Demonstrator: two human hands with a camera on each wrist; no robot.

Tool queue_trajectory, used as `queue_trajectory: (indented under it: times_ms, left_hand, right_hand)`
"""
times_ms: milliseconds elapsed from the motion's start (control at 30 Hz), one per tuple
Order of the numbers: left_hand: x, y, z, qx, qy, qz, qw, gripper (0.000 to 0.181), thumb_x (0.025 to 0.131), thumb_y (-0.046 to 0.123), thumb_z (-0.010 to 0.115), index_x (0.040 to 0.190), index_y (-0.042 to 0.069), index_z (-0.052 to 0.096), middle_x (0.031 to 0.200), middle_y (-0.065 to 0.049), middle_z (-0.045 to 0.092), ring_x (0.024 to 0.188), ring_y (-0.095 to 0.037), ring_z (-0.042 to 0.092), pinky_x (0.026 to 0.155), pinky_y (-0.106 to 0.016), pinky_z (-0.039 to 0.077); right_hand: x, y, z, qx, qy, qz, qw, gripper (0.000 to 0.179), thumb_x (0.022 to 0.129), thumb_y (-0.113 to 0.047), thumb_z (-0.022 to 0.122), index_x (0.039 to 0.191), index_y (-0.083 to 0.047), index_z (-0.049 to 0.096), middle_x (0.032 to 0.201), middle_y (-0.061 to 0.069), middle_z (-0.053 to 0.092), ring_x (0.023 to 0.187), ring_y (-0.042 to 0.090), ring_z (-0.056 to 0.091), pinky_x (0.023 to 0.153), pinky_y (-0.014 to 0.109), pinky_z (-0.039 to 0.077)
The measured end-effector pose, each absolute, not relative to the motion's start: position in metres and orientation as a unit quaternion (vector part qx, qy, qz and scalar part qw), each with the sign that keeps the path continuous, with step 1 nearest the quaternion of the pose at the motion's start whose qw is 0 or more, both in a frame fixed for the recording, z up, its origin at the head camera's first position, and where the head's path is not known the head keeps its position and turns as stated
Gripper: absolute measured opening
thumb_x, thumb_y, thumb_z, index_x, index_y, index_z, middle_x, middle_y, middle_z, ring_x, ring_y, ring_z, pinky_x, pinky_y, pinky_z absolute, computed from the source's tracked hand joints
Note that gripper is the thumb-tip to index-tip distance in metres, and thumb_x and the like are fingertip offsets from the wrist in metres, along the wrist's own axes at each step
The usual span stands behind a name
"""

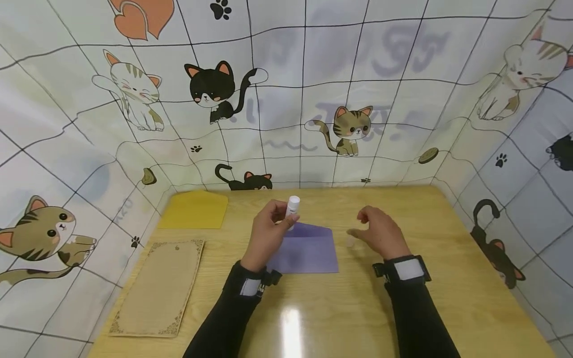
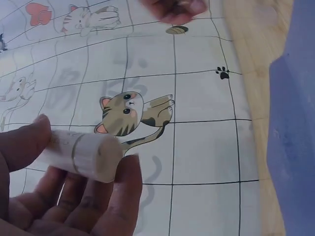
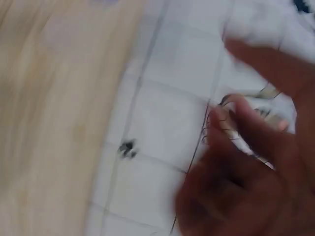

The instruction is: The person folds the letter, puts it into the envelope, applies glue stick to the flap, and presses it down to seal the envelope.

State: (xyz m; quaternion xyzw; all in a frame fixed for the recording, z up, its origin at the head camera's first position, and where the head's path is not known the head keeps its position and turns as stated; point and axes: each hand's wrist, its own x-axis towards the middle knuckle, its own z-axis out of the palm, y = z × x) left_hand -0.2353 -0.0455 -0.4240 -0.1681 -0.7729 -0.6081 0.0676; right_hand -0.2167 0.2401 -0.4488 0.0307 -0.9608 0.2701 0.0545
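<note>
My left hand point(image 1: 267, 232) grips a white glue stick point(image 1: 293, 206), held upright over the purple envelope point(image 1: 309, 254). In the left wrist view the glue stick point(image 2: 81, 153) lies between thumb and fingers, a seam ringing it near one end. The envelope lies on the table with its pointed flap toward the back. To its right hovers my right hand point(image 1: 380, 232), fingers loosely bent and apart from the thumb, with nothing seen between them. Beneath that hand is a small pale piece point(image 1: 350, 242) on the table; its kind cannot be made out. Motion blurs the right wrist view.
A yellow envelope point(image 1: 193, 211) lies at the table's back left. In front of it is a tan sheet of paper point(image 1: 156, 288) with ornate corners. A cat-patterned cloth point(image 1: 286, 109) walls the wooden table point(image 1: 340, 318) at the back and both sides.
</note>
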Motion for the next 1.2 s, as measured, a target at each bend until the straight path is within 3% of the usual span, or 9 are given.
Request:
queue_trajectory:
  times_ms: [133, 233, 367, 567, 733, 1000, 1200]
  left_hand:
    - [-0.237, -0.051, -0.430, -0.179, -0.798, -0.574, 0.041, 0.028, 0.091, 0.034, 0.070, 0.114, 0.021, 0.062, 0.109, 0.000, 0.068, 0.096, -0.011, 0.063, 0.081, -0.041, 0.058]
    - [-0.235, -0.051, -0.438, -0.187, -0.809, -0.558, 0.012, 0.029, 0.093, 0.036, 0.067, 0.118, 0.022, 0.061, 0.111, 0.001, 0.068, 0.099, -0.009, 0.062, 0.086, -0.043, 0.056]
    - [-0.232, -0.050, -0.447, -0.216, -0.808, -0.548, -0.030, 0.028, 0.096, 0.035, 0.063, 0.122, 0.025, 0.058, 0.114, 0.003, 0.067, 0.103, -0.007, 0.060, 0.092, -0.044, 0.053]
    - [-0.225, -0.043, -0.447, -0.273, -0.794, -0.539, -0.064, 0.028, 0.098, 0.033, 0.060, 0.125, 0.025, 0.055, 0.120, 0.001, 0.063, 0.108, -0.010, 0.058, 0.091, -0.044, 0.053]
    - [-0.221, -0.042, -0.443, -0.282, -0.803, -0.524, -0.027, 0.029, 0.097, 0.033, 0.062, 0.123, 0.023, 0.060, 0.119, 0.003, 0.063, 0.106, -0.009, 0.057, 0.090, -0.043, 0.053]
    - [-0.220, -0.043, -0.436, -0.296, -0.816, -0.495, 0.039, 0.029, 0.091, 0.032, 0.068, 0.118, 0.022, 0.068, 0.114, 0.003, 0.067, 0.101, -0.007, 0.058, 0.083, -0.035, 0.055]
    - [-0.217, -0.045, -0.427, -0.298, -0.832, -0.459, 0.088, 0.023, 0.090, 0.027, 0.067, 0.113, 0.021, 0.071, 0.106, 0.004, 0.070, 0.095, -0.002, 0.059, 0.077, -0.030, 0.055]
  right_hand:
    - [-0.232, 0.244, -0.480, 0.065, -0.960, 0.265, -0.058, 0.051, 0.083, -0.028, 0.078, 0.123, -0.003, 0.058, 0.115, 0.021, 0.064, 0.098, 0.033, 0.060, 0.080, 0.052, 0.053]
    - [-0.234, 0.236, -0.501, 0.084, -0.955, 0.279, -0.062, 0.036, 0.086, -0.018, 0.074, 0.117, -0.004, 0.062, 0.111, 0.017, 0.067, 0.098, 0.031, 0.061, 0.082, 0.052, 0.054]
    - [-0.226, 0.225, -0.502, 0.098, -0.923, 0.371, -0.013, 0.022, 0.089, -0.015, 0.070, 0.109, -0.013, 0.062, 0.109, 0.008, 0.067, 0.100, 0.025, 0.062, 0.082, 0.049, 0.054]
    - [-0.206, 0.196, -0.438, 0.172, -0.834, 0.522, 0.045, 0.036, 0.090, -0.020, 0.072, 0.122, -0.017, 0.057, 0.120, 0.007, 0.063, 0.104, 0.017, 0.064, 0.080, 0.037, 0.060]
    - [-0.198, 0.187, -0.419, 0.201, -0.856, 0.447, 0.164, 0.037, 0.082, -0.036, 0.079, 0.114, -0.028, 0.063, 0.108, -0.009, 0.072, 0.093, 0.005, 0.064, 0.071, 0.036, 0.058]
    - [-0.199, 0.177, -0.419, 0.297, -0.829, 0.403, 0.251, 0.040, 0.079, -0.016, 0.081, 0.117, -0.025, 0.072, 0.114, -0.004, 0.072, 0.103, 0.008, 0.062, 0.075, 0.021, 0.056]
    - [-0.203, 0.163, -0.436, 0.262, -0.843, 0.331, 0.332, 0.028, 0.077, -0.023, 0.082, 0.103, -0.016, 0.074, 0.082, -0.004, 0.069, 0.072, 0.004, 0.056, 0.054, 0.028, 0.051]
